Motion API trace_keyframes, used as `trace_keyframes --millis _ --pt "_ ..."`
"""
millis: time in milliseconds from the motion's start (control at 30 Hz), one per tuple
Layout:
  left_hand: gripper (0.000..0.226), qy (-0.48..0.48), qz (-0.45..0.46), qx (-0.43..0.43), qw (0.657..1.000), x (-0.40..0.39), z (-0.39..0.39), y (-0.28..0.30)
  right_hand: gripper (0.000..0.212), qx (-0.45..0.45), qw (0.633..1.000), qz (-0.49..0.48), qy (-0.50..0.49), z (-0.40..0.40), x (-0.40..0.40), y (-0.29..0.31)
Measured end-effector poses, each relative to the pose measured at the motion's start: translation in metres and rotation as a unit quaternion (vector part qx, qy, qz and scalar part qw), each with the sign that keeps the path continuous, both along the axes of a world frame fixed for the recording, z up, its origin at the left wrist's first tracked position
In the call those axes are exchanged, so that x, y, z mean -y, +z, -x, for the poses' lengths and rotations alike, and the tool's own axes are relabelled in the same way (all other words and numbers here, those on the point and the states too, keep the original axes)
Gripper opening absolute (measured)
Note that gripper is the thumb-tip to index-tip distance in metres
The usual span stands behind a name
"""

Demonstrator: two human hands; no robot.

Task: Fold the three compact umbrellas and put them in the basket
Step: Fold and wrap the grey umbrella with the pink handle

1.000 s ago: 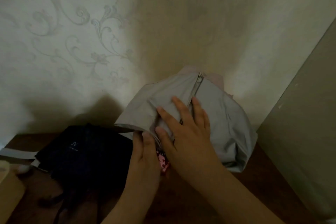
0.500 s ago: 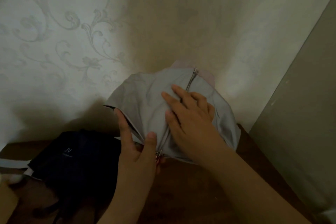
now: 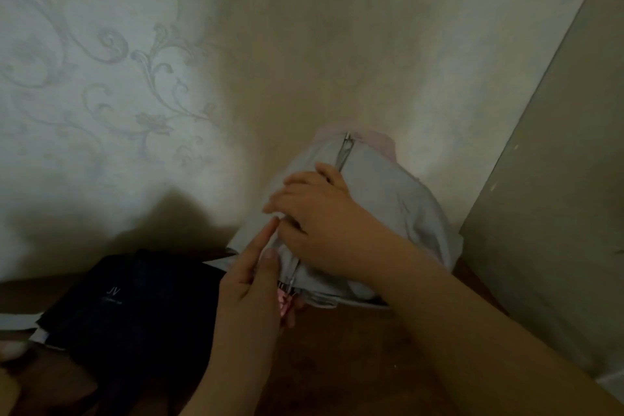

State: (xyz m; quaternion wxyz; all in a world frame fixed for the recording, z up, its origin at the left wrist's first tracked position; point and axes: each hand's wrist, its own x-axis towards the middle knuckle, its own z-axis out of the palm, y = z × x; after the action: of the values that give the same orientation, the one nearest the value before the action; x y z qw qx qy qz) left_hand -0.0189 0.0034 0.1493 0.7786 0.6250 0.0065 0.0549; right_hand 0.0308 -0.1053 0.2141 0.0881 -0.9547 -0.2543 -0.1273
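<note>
Only legible writing: small pale letters "JV" on the dark umbrella (image 3: 135,307), with a finer line of print beneath them too blurred to read. That dark umbrella lay slack on the brown tabletop (image 3: 354,358) at your lower left, its fabric spread flat, a pale strip showing at its left edge. No basket or other container could be made out in the head view; a rounded pale shape at the far lower left edge was too cropped to identify. The grey umbrella (image 3: 398,206) sat in front of you, propped up from the table against the patterned wall (image 3: 135,78), canopy partly gathered, a metal rib (image 3: 343,154) running along its top and pink trim showing at the far end. Your right hand (image 3: 324,226) lay over the grey canopy with fingers curled, gathering the fabric and a rib under them. Your left hand (image 3: 256,284) came up at the near edge of the same umbrella, forefinger and middle finger straight and pressed against the cloth beside the right hand's knuckles; the thumb also lay on the fabric, nothing curled round. A pink patterned piece (image 3: 283,302) showed just below the canopy's near edge, between your two wrists. A plain flat panel (image 3: 557,179) stood at the right.
</note>
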Motion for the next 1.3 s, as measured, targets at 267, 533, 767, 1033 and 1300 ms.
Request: trace_keyframes --millis 267,533,767,1033,1300 --pt "0.031 0.045 0.089 -0.077 0.992 -0.009 -0.011 0.005 0.058 0.033 0.96 -0.149 -0.234 0.015 0.058 -0.027" --pt "0.033 0.078 0.132 -0.083 0.985 -0.007 -0.017 0.0 0.037 -0.224 0.712 -0.604 -0.279 0.041 0.055 -0.048" --pt "0.034 0.065 0.149 -0.083 0.983 -0.008 -0.016 -0.004 0.018 -0.206 0.586 -0.781 -0.064 0.031 0.052 -0.032" --pt "0.031 0.08 0.159 -0.097 0.979 -0.015 -0.019 -0.005 0.05 -0.163 0.695 -0.7 -0.034 0.038 0.061 -0.03" --pt "0.027 0.113 0.153 -0.101 0.977 -0.014 -0.017 -0.002 0.117 -0.257 0.737 -0.623 0.048 0.044 0.054 -0.026"
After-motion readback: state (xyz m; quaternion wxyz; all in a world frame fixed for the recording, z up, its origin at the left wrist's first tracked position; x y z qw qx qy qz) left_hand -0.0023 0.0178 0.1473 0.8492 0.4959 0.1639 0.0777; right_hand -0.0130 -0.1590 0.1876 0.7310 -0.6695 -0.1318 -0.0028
